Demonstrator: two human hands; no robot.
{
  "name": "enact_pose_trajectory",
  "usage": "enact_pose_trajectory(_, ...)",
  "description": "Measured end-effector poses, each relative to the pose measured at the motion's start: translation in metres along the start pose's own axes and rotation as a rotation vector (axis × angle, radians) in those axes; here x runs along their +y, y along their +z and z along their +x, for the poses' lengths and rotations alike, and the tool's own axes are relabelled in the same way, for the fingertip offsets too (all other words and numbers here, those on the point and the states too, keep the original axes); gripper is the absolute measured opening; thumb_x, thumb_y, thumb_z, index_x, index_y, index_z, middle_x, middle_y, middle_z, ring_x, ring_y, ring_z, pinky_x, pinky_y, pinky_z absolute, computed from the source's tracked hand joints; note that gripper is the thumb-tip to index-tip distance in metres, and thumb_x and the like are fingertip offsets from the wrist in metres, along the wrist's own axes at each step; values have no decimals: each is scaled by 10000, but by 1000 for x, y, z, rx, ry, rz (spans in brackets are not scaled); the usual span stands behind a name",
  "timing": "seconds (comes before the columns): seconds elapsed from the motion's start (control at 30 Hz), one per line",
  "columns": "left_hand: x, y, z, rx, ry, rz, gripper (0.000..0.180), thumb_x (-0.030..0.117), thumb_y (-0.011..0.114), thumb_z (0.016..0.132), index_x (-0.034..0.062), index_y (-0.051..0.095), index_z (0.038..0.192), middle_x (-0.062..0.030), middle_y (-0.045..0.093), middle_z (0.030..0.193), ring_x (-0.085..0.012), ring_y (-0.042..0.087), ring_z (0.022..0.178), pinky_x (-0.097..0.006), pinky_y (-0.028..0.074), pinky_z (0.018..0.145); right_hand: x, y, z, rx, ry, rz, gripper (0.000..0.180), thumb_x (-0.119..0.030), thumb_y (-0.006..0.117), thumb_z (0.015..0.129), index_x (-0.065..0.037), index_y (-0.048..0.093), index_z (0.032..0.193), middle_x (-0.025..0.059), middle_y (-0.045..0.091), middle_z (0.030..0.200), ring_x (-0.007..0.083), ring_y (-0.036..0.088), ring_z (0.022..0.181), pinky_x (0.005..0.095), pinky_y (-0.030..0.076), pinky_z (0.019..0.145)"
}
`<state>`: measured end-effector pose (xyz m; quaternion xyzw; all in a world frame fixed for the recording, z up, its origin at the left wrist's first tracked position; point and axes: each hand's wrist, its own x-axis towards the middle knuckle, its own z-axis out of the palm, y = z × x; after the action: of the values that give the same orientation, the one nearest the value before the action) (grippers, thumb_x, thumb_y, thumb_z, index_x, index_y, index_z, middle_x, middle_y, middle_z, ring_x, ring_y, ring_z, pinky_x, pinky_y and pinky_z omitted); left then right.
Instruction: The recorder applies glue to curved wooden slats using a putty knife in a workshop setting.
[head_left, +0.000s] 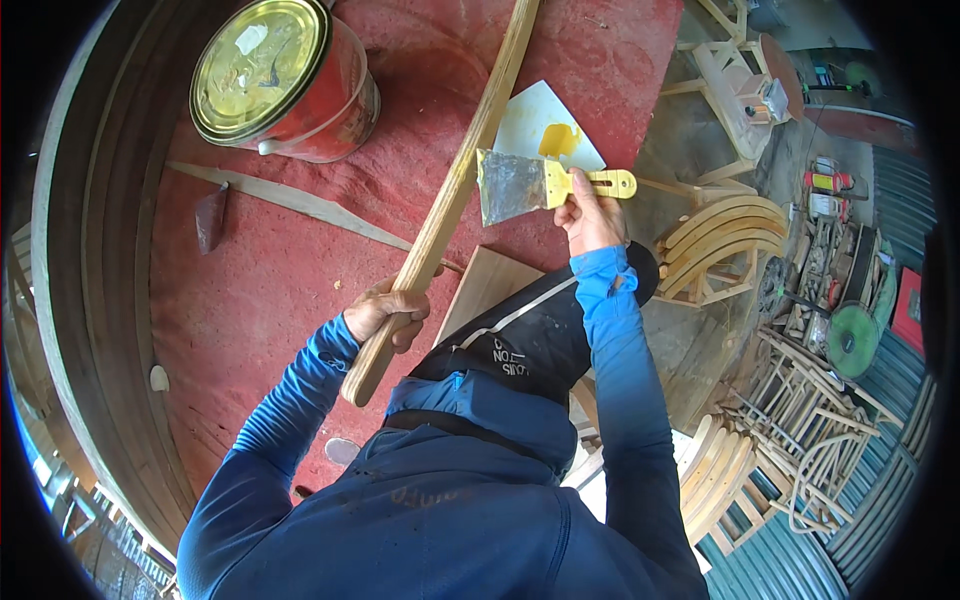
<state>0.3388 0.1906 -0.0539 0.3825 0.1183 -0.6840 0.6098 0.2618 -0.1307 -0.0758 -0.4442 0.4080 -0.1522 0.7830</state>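
Note:
A long, slightly curved wooden strip [447, 200] slants from my lap up past the top of the view. My left hand [388, 312] is closed round it near its lower end. In my right hand [590, 215] is a putty knife [518, 187] with a yellow handle and a wide, smeared metal blade. Its blade edge lies close beside the strip; whether it touches I cannot tell. Just behind the knife, a white board [535, 115] carries a patch of yellow putty [560, 140].
A red can [335, 110] with a yellow-smeared lid stands at the upper left on the red covering [260, 290]. Large curved wooden pieces [100, 250] rise along the left. Stacked curved parts [725, 240], wooden frames [800, 430] and a green fan [853, 340] are on the right.

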Motion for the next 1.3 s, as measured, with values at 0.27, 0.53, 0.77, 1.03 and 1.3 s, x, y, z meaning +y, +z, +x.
enact_pose_trajectory(0.27, 1, -2, 0, 20, 20, 49, 579, 123, 627, 902, 67, 407, 1434, -54, 528, 785, -143, 523, 494, -312, 458, 451, -12, 10, 22, -196, 13, -322, 370, -369, 774, 892, -25, 697, 1003, 16, 666, 741, 80, 576, 551, 231, 456, 497)
enact_pose_trajectory(0.53, -5, -12, 5, -165, -3, -172, 581, 95, 595, 909, 80, 383, 1450, -56, 536, 820, -131, 532, 497, -281, 462, 435, 7, 0, 26, 4, 104, 119, 342, -283, 752, 921, -20, 676, 1126, 53, 672, 862, 106, 556, 603, 251, 463, 567)
enact_pose_trajectory(0.77, -6, -16, 4, -222, 3, -228, 612, 136, 581, 919, 84, 338, 1478, -50, 527, 868, -123, 540, 507, -275, 478, 443, 27, -11, -2, -150, 166, 99, 341, -277, 737, 932, -20, 670, 1147, 41, 677, 892, 115, 579, 640, 268, 485, 584)
enact_pose_trajectory(1.03, -5, -3, 6, -43, 14, 15, 463, 136, 627, 901, 20, 423, 1301, -70, 536, 699, -165, 550, 468, -298, 469, 423, -4, 2, -15, -108, -17, -6, 331, -222, 704, 959, -6, 655, 1206, 60, 701, 927, 95, 598, 640, 251, 512, 583)
enact_pose_trajectory(1.3, -8, 16, 7, 309, 182, 560, 496, 156, 647, 909, 4, 414, 1320, -53, 537, 680, -156, 562, 426, -290, 460, 379, -56, 29, -34, -362, -653, -815, 200, -88, 727, 907, -23, 733, 1096, 97, 743, 1060, 197, 706, 920, 310, 556, 826)
